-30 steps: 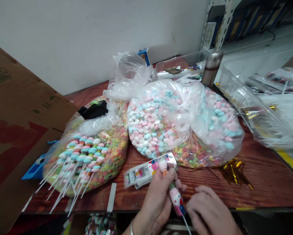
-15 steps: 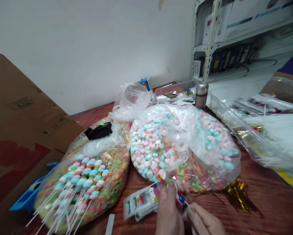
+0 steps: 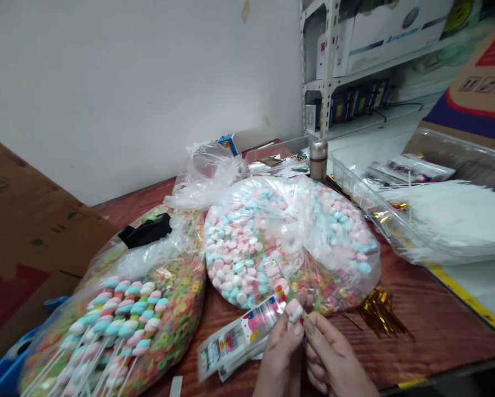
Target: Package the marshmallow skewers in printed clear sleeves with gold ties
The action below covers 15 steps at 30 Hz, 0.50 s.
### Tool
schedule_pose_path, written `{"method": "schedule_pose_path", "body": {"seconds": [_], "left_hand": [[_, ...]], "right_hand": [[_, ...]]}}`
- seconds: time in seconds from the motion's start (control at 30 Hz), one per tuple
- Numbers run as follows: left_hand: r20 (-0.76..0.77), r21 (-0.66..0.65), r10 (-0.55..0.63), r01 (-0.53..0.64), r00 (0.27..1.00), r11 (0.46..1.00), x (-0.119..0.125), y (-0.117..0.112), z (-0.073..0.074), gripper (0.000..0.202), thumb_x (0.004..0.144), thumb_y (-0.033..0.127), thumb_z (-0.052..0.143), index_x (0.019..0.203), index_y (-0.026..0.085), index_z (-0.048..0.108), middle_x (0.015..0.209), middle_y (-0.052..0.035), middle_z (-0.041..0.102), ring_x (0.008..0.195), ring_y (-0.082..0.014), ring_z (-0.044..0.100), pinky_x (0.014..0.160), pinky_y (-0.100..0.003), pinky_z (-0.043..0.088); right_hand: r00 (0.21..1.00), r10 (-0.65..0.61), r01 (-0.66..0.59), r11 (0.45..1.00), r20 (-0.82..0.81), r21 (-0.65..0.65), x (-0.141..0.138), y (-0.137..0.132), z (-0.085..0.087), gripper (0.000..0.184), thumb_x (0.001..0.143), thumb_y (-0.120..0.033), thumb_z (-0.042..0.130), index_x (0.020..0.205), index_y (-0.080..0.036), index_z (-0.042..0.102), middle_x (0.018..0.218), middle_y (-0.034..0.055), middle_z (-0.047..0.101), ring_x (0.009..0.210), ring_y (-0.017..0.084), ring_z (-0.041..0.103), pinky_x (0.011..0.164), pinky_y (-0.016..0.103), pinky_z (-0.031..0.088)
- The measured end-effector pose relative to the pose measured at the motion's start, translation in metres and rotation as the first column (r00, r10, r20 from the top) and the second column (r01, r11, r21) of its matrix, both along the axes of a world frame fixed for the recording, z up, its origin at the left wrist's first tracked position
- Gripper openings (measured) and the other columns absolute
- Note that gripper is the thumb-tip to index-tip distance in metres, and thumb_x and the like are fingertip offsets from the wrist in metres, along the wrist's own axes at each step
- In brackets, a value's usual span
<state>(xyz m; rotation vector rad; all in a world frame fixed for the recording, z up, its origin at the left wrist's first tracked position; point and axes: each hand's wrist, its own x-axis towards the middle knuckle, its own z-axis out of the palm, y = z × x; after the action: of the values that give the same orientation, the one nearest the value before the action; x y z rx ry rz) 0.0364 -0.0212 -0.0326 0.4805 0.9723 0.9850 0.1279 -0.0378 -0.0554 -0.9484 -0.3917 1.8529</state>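
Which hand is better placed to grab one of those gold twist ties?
Probably the right hand: the gold twist ties lie nearer to it. The left hand is farther away, holding the marshmallow candy.

One candy skewer (image 3: 293, 310), pink and white piece uppermost, gripped by the left hand (image 3: 278, 353) and pinched at its lower part by the fingers of the right hand (image 3: 334, 353). Printed wrappers (image 3: 243, 339), stacked, laid flat beside the left hand. One clear bag of marshmallows (image 3: 239, 248), pink, blue and white, set behind the hands. One bag of candy rings (image 3: 185, 311), placed at left; finished-looking skewers (image 3: 118, 317) and a black tape dispenser (image 3: 145, 230) are borne on top. Gold ties (image 3: 382, 314), bunched on the table (image 3: 413, 309). One metal flask (image 3: 318, 160), stood upright. White sticks (image 3: 458, 212), heaped in a clear tray (image 3: 367, 212) at right.
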Motion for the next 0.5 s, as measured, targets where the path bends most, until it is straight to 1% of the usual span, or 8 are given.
{"method": "schedule_pose_path", "body": {"seconds": [0.13,0.2,0.23,0.3,0.37,0.4,0.43,0.5], "left_hand": [[0.035,0.020,0.017,-0.018,0.999,1.000,-0.005,0.000,0.001,0.040,0.069,0.038,0.078,0.102,0.016,0.075,0.085,-0.0108,0.073,0.083,-0.0240,0.066,0.082,-0.036,0.048],[-0.011,0.011,0.048,-0.048,0.999,0.999,-0.004,0.001,-0.001,0.036,0.069,0.039,0.078,0.095,0.015,0.077,0.070,-0.0076,0.070,0.076,-0.0229,0.065,0.081,-0.037,0.049],[-0.036,0.010,0.065,-0.065,0.997,0.998,-0.003,0.001,-0.002,0.035,0.068,0.040,0.079,0.092,0.014,0.078,0.065,-0.0065,0.069,0.074,-0.0227,0.065,0.079,-0.037,0.049],[-0.084,0.018,0.098,-0.097,0.992,0.995,-0.002,0.002,-0.004,0.035,0.068,0.042,0.079,0.088,0.014,0.078,0.063,-0.0067,0.069,0.072,-0.0229,0.065,0.078,-0.037,0.050],[-0.134,0.044,0.111,-0.106,0.985,0.993,-0.001,0.002,-0.006,0.035,0.067,0.043,0.079,0.087,0.015,0.079,0.070,-0.0082,0.073,0.074,-0.0232,0.066,0.078,-0.036,0.050],[-0.167,0.065,0.109,-0.100,0.980,0.993,-0.001,0.002,-0.007,0.034,0.066,0.043,0.079,0.086,0.016,0.079,0.073,-0.0085,0.074,0.076,-0.0235,0.066,0.079,-0.036,0.050],[-0.202,0.090,0.109,-0.093,0.973,0.992,-0.001,0.002,-0.008,0.033,0.066,0.043,0.080,0.084,0.016,0.079,0.074,-0.0085,0.074,0.078,-0.0237,0.066,0.081,-0.036,0.050],[-0.231,0.130,0.099,-0.071,0.968,0.989,-0.004,0.002,-0.010,0.031,0.064,0.044,0.081,0.079,0.017,0.079,0.077,-0.0088,0.075,0.081,-0.0246,0.066,0.082,-0.036,0.049]], "right_hand": [[0.996,0.078,-0.080,0.996,-0.043,-0.028,0.005,0.001,0.003,0.053,0.071,-0.070,0.067,0.084,-0.022,0.050,0.050,-0.0143,0.033,0.035,0.001,0.015,0.033,0.012,0.017],[0.990,0.130,-0.131,0.991,0.059,0.017,0.007,0.000,0.005,0.050,0.077,-0.070,0.061,0.084,-0.021,0.053,0.049,-0.0128,0.033,0.035,0.003,0.019,0.033,0.014,0.021],[0.978,0.103,-0.119,0.990,0.182,0.079,0.008,-0.001,0.005,0.048,0.080,-0.068,0.058,0.082,-0.021,0.055,0.051,-0.0102,0.038,0.037,0.005,0.028,0.035,0.016,0.029],[0.872,-0.101,-0.031,0.965,0.479,0.260,0.008,-0.005,0.003,0.041,0.084,-0.061,0.057,0.086,-0.020,0.060,0.066,-0.0011,0.056,0.056,0.013,0.052,0.052,0.022,0.046],[0.711,-0.309,0.011,0.903,0.631,0.429,0.009,-0.008,-0.004,0.034,0.088,-0.054,0.055,0.094,-0.021,0.063,0.086,0.0056,0.065,0.079,0.019,0.060,0.074,0.027,0.049],[0.685,-0.334,-0.009,0.885,0.647,0.466,0.010,-0.009,-0.007,0.033,0.089,-0.052,0.053,0.094,-0.022,0.064,0.089,0.0063,0.066,0.082,0.020,0.060,0.078,0.029,0.048],[0.704,-0.310,-0.041,0.880,0.639,0.472,0.012,-0.010,-0.011,0.034,0.090,-0.052,0.051,0.091,-0.022,0.065,0.084,0.0055,0.065,0.078,0.019,0.060,0.076,0.028,0.049],[0.826,-0.119,-0.140,0.904,0.551,0.405,0.017,-0.009,-0.017,0.041,0.091,-0.057,0.048,0.079,-0.021,0.064,0.065,0.0005,0.056,0.060,0.014,0.054,0.062,0.024,0.047]]}}
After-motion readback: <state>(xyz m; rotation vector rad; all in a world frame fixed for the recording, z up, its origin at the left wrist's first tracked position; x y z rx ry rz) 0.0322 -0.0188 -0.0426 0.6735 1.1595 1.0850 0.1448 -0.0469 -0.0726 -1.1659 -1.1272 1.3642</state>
